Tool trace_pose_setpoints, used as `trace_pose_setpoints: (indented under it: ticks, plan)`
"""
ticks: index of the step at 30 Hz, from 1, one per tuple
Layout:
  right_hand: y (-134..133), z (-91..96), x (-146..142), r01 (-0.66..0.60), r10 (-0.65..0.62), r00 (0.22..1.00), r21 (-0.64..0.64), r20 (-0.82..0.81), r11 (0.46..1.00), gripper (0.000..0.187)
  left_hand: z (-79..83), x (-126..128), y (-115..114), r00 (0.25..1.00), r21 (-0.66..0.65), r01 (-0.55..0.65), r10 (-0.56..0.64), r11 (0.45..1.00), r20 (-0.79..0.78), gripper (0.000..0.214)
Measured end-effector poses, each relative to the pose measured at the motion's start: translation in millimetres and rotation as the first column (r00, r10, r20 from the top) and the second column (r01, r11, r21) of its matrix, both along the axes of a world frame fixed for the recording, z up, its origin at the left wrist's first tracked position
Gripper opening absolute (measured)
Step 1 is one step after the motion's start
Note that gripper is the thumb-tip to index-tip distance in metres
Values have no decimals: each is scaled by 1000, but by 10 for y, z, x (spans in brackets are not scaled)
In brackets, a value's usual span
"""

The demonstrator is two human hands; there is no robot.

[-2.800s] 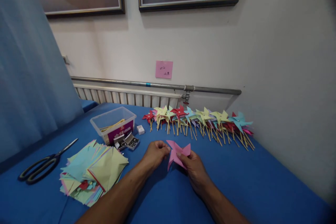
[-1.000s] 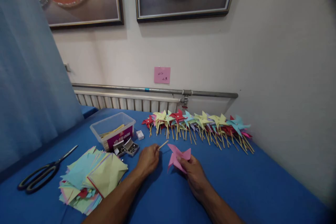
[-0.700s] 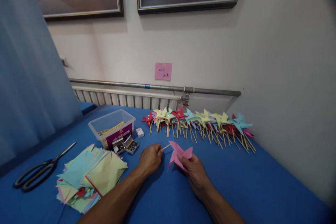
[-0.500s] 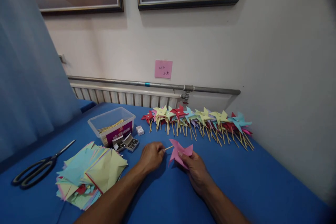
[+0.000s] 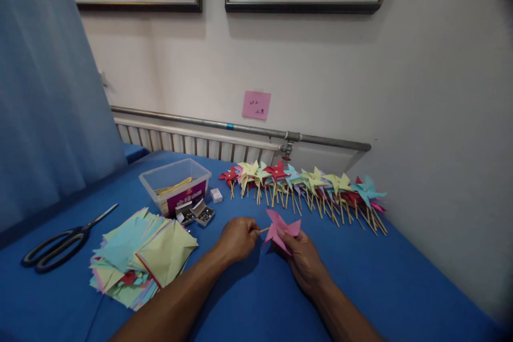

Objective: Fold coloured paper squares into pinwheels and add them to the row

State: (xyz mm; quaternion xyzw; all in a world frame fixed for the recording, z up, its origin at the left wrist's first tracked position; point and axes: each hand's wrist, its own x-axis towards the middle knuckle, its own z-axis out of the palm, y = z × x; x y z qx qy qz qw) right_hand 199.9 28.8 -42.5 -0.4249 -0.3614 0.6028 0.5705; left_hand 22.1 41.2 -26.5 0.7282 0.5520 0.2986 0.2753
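Blue table: a cloth-covered top [image 5: 260, 307] under everything, both hands above its near middle.
Pinwheel row: many paper pinwheels [image 5: 313, 179] on sticks, far side, middle to right.
Paper pile: loose coloured sheets [image 5: 158, 248], near left.
Right hand: thumb and fingers [image 5: 306, 263] pinching the pink pinwheel, thumb on its front.
Left hand: fingers curled [image 5: 239, 238] around a thin stick.
Pink pinwheel: at the right hand's far-left side [image 5: 281, 231], to the right of the left hand; no clear long axis, front turned up and near.
Thin stick: mostly hidden by the left hand, the nearer one; its visible end [image 5: 263, 230] runs left to right, pointing right at the pinwheel's left side; contact cannot be told.
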Motion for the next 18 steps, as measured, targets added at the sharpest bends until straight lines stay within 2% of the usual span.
trace_pose_setpoints:
  ticks: [14,18]
  plan:
    - [-6,-23,-19,9,-9,1000,35,5,999,37,93,62,-87,997,-35,8,-5,999,70,20]
    - [-5,-17,-20,5,-4,1000,39,-11,999,38,136,87,-138,1000,-10,-6,6,1000,-16,20]
